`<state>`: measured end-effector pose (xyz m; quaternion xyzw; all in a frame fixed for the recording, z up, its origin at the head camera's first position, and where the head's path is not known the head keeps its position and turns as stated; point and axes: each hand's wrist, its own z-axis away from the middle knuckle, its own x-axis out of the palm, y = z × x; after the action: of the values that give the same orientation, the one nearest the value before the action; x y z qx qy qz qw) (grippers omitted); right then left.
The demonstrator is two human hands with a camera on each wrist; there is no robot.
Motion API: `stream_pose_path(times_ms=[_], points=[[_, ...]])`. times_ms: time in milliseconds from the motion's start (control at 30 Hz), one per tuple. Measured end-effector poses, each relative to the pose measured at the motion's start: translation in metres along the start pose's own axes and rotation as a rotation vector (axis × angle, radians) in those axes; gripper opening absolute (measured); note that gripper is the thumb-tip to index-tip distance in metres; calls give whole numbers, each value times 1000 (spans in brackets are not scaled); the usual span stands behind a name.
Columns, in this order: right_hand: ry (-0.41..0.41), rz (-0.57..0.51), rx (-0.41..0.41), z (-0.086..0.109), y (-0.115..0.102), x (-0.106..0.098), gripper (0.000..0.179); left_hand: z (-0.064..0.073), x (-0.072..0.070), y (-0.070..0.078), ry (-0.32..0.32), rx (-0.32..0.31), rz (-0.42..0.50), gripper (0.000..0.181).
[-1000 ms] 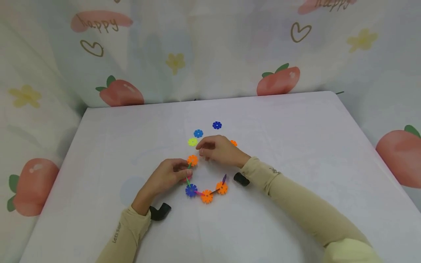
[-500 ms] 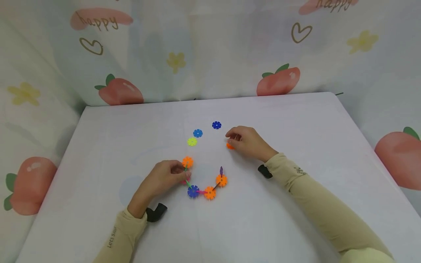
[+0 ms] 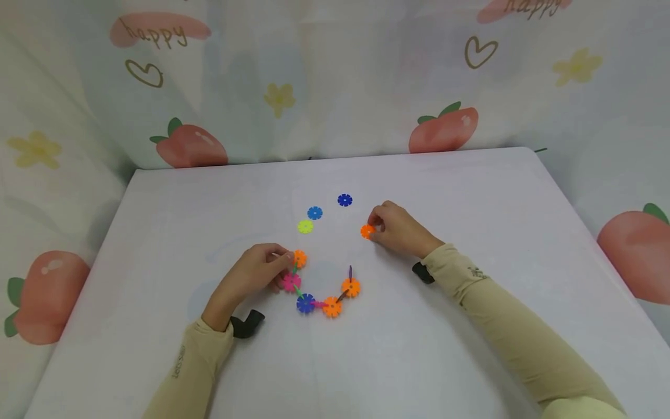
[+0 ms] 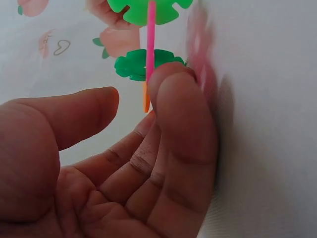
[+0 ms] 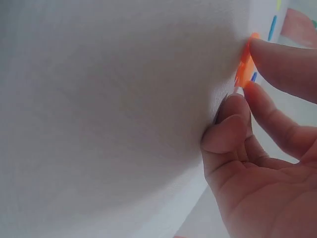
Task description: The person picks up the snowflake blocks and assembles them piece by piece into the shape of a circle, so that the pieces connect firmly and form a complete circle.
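A curved chain of slotted snowflake discs lies on the table: an orange disc, a pink disc, a blue disc and further orange discs, linked by upright discs; a purple disc stands at its right end. My left hand is at the chain's left end, fingertips by the pink disc. In the left wrist view its thumb is apart from the fingers, and a fingertip touches near the green disc. My right hand pinches a loose orange disc by its edge, at the tabletop.
Loose discs lie farther back: a yellow one, a light blue one and a dark blue one. A patterned curtain hangs behind the white table. Black wrist pieces sit under both wrists.
My right hand has moved right from near the yellow disc and taken hold of the loose orange disc. The left hand has shifted slightly up-left, uncovering the pink disc.
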<state>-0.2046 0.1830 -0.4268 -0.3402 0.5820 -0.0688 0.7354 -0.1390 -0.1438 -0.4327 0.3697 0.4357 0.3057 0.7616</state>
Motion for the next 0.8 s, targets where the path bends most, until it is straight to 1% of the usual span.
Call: stream_pose_path(times_ms=[100,200,333,433,533,633,800], points=[[0,-39,9,0,0,1,19,-5,1,2,31,-26,-43,28],[19,-97,15,0,1,3,17,-8,3,4,58,-43,-91,28],[50,-172,14,1,0,7,15,-11,4,6,77,-42,-117,25],[58,-229,9,1,-1,9,14,-12,5,6,74,-39,-85,23],[45,-284,10,0,-3,12,13,-13,6,6,70,-48,-40,22],[12,-347,20,0,-6,15,14,-13,8,6,78,-59,-12,21],[-43,-434,20,-2,-15,21,14,-13,9,5,94,-64,-1,21]])
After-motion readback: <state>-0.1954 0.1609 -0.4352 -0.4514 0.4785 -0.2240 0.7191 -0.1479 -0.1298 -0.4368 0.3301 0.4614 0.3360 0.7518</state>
